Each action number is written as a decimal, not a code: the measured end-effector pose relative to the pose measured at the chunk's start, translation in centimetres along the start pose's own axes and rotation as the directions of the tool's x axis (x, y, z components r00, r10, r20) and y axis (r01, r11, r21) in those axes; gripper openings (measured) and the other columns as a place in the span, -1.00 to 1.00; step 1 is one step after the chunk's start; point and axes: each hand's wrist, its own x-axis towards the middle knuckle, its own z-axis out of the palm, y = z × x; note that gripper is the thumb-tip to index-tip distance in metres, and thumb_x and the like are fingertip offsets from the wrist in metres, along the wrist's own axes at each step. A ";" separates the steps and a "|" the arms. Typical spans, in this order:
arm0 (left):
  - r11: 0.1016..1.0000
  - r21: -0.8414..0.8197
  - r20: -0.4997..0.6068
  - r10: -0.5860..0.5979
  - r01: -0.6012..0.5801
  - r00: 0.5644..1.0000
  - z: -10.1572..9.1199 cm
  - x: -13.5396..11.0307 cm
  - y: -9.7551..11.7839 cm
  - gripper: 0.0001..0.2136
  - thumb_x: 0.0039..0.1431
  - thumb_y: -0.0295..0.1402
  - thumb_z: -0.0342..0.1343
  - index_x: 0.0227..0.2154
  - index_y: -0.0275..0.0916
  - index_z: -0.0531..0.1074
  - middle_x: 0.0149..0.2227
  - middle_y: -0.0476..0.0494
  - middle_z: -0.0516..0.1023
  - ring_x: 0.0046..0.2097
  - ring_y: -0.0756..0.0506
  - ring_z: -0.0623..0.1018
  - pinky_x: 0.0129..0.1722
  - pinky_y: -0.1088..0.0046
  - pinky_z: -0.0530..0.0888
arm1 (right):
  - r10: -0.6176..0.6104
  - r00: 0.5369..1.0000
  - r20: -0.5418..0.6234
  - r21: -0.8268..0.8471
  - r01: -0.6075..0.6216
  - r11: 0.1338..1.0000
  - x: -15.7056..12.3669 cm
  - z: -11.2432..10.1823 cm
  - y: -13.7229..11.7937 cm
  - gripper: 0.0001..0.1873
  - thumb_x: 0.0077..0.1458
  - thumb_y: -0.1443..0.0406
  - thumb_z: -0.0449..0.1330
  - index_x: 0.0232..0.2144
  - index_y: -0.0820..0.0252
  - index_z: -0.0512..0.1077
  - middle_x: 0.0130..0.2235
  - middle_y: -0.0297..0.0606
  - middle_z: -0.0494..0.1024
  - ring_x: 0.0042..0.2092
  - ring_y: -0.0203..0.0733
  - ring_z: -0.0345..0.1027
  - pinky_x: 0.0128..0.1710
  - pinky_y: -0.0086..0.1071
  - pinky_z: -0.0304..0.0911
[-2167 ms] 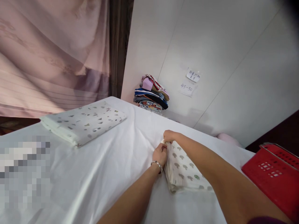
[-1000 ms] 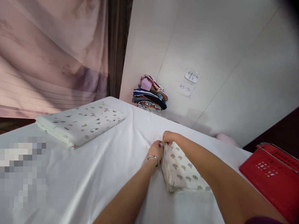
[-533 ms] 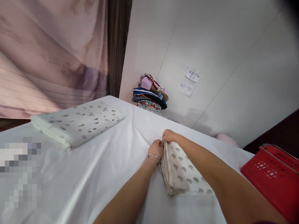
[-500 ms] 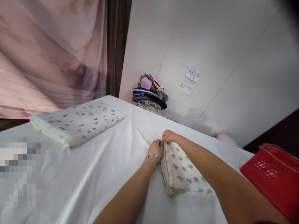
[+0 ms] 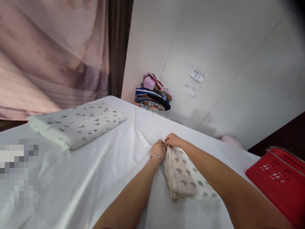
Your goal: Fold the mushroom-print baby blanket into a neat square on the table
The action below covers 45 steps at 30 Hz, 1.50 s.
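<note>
A folded white cloth with grey mushroom prints and one green one [image 5: 186,175] lies in several layers on the white-covered table [image 5: 109,165]. My left hand [image 5: 158,150], with a bracelet at the wrist, pinches the far left corner of this cloth. Close beside it, my right hand [image 5: 173,140] is closed on the same corner from the right. The fingertips of both hands nearly meet there and are partly hidden. My right forearm passes over the cloth's right side and covers part of it.
To the left lies another folded white cloth with small leaf-like prints [image 5: 81,122]. A red plastic basket [image 5: 274,181] stands at the right edge. Behind the table is a stack of folded fabrics [image 5: 153,93] against the wall. A pink curtain [image 5: 54,54] hangs at the left.
Both hands stay at the cloth's far left corner, with only a slight shift of the left hand. The view has moved a little; the cloths lie as before.
</note>
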 end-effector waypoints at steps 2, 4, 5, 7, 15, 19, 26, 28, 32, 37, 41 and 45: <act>1.000 -0.016 0.000 0.010 -0.010 1.000 -0.2 0.2 0.0 -0.70 0.10 -0.34 -0.06 -0.08 -0.19 0.33 -0.20 -0.19 0.50 -0.19 -0.11 0.49 -0.26 0.42 0.35 | -0.018 1.000 -0.018 0.044 0.019 0.999 -0.3 0.3 0.3 -0.76 -0.16 0.45 0.09 -0.39 0.26 0.50 -0.53 -0.33 0.50 -0.54 -0.35 0.34 -0.52 -0.57 0.21; 0.998 -0.034 0.013 0.050 -0.050 0.999 -0.4 0.5 0.1 -0.67 0.09 -0.39 -0.05 -0.05 -0.16 0.33 -0.10 -0.17 0.46 -0.13 -0.09 0.47 -0.19 0.45 0.34 | -0.034 0.998 -0.053 0.088 0.039 0.995 -0.8 0.5 0.5 -0.72 -0.14 0.45 0.08 -0.31 0.24 0.47 -0.49 -0.34 0.51 -0.49 -0.35 0.36 -0.48 -0.58 0.22; 0.996 -0.045 0.028 0.075 -0.074 0.997 -0.5 0.7 0.1 -0.68 0.07 -0.41 -0.05 -0.08 -0.14 0.36 -0.07 -0.14 0.45 -0.10 -0.07 0.46 -0.16 0.48 0.33 | -0.040 0.996 -0.076 0.110 0.048 0.993 -1.2 0.6 0.7 -0.70 -0.12 0.45 0.07 -0.27 0.24 0.46 -0.46 -0.33 0.52 -0.45 -0.34 0.37 -0.46 -0.58 0.22; 0.992 -0.067 0.064 0.113 -0.109 0.992 -0.7 1.2 0.0 -0.70 0.04 -0.45 -0.03 -0.16 -0.12 0.44 -0.09 -0.09 0.47 -0.09 -0.05 0.45 -0.13 0.53 0.32 | -0.049 0.992 -0.120 0.155 0.068 0.986 -2.2 1.0 1.1 -0.66 -0.06 0.44 0.04 -0.19 0.23 0.41 -0.35 -0.30 0.54 -0.37 -0.32 0.39 -0.39 -0.55 0.24; 0.988 -0.151 0.164 0.040 -0.015 0.986 -1.2 2.9 -0.2 -0.78 -0.02 -0.42 0.02 -0.33 -0.14 0.53 -0.33 -0.02 0.58 -0.33 -0.01 0.51 -0.34 0.57 0.39 | -0.127 0.925 -0.359 0.331 0.253 0.909 -11.0 7.3 2.9 -0.52 0.01 0.36 0.03 0.04 0.16 0.26 0.07 -0.23 0.33 0.09 -0.19 0.18 0.10 -0.27 0.06; 0.985 -0.165 0.184 -0.019 0.050 0.983 -1.1 2.9 -0.3 -0.77 -0.02 -0.36 0.04 -0.28 -0.14 0.52 -0.37 -0.02 0.59 -0.41 -0.01 0.50 -0.44 0.55 0.39 | -0.269 0.901 -0.341 0.215 0.353 0.911 -15.8 11.2 2.6 -0.45 0.06 0.26 0.05 0.13 0.06 0.15 0.20 -0.28 0.12 0.24 -0.14 -0.15 0.20 -0.17 -0.14; 0.982 -0.173 0.189 -0.042 0.075 0.981 -0.8 3.1 -0.4 -0.78 -0.04 -0.34 0.06 -0.31 -0.14 0.52 -0.37 -0.02 0.59 -0.40 0.01 0.50 -0.46 0.59 0.38 | -0.218 0.882 -0.418 0.246 0.340 0.908 -15.5 8.1 2.2 -0.75 0.08 0.26 0.01 -0.21 0.09 0.41 -0.01 -0.27 0.40 -0.01 -0.21 0.27 -0.08 -0.38 0.21; 0.982 -0.177 0.183 -0.033 0.066 0.983 -0.9 3.1 -0.5 -0.79 -0.05 -0.36 0.06 -0.33 -0.15 0.53 -0.34 -0.02 0.59 -0.35 0.00 0.51 -0.43 0.60 0.38 | -0.153 0.882 -0.446 0.179 0.255 0.950 -13.5 6.3 2.1 -0.80 0.07 0.26 0.01 -0.34 0.13 0.42 -0.19 -0.27 0.49 -0.19 -0.24 0.35 -0.24 -0.43 0.23; 0.981 -0.186 0.202 -0.022 0.060 0.979 -0.8 3.4 -0.8 -0.78 -0.08 -0.38 0.06 -0.33 -0.16 0.52 -0.37 -0.01 0.58 -0.35 0.00 0.51 -0.41 0.61 0.38 | -0.008 0.927 -0.374 -0.036 -0.006 0.999 -9.3 4.4 1.2 -0.79 0.07 0.20 0.02 -0.42 0.16 0.40 -0.34 -0.29 0.51 -0.29 -0.23 0.34 -0.32 -0.45 0.14; 0.975 -0.207 0.256 -0.029 0.084 0.966 -0.3 4.1 -1.4 -0.76 -0.08 -0.38 0.05 -0.30 -0.17 0.51 -0.49 0.00 0.55 -0.46 0.01 0.50 -0.49 0.59 0.38 | 0.065 0.959 -0.276 -0.167 -0.114 0.979 -7.1 4.3 0.6 -0.78 0.01 0.19 0.05 -0.38 0.17 0.43 -0.28 -0.21 0.51 -0.24 -0.16 0.35 -0.38 -0.44 0.09; 0.968 -0.230 0.278 -0.032 0.099 0.960 0.2 4.4 -1.6 -0.76 -0.08 -0.39 0.06 -0.30 -0.19 0.51 -0.54 0.01 0.52 -0.50 0.02 0.47 -0.51 0.59 0.37 | 0.064 0.974 -0.219 -0.190 -0.107 0.976 -7.1 4.0 0.7 -0.82 -0.03 0.27 0.06 -0.40 0.17 0.44 -0.30 -0.22 0.52 -0.27 -0.20 0.37 -0.40 -0.47 0.10; 0.962 -0.249 0.283 -0.036 0.110 0.958 0.2 4.4 -1.6 -0.75 -0.10 -0.41 0.05 -0.30 -0.19 0.51 -0.55 0.01 0.51 -0.53 0.04 0.45 -0.56 0.62 0.35 | 0.091 0.979 -0.183 -0.226 -0.132 0.965 -7.1 3.6 -0.1 -0.81 -0.13 0.34 0.10 -0.39 0.21 0.45 -0.28 -0.13 0.52 -0.26 -0.11 0.39 -0.44 -0.44 0.12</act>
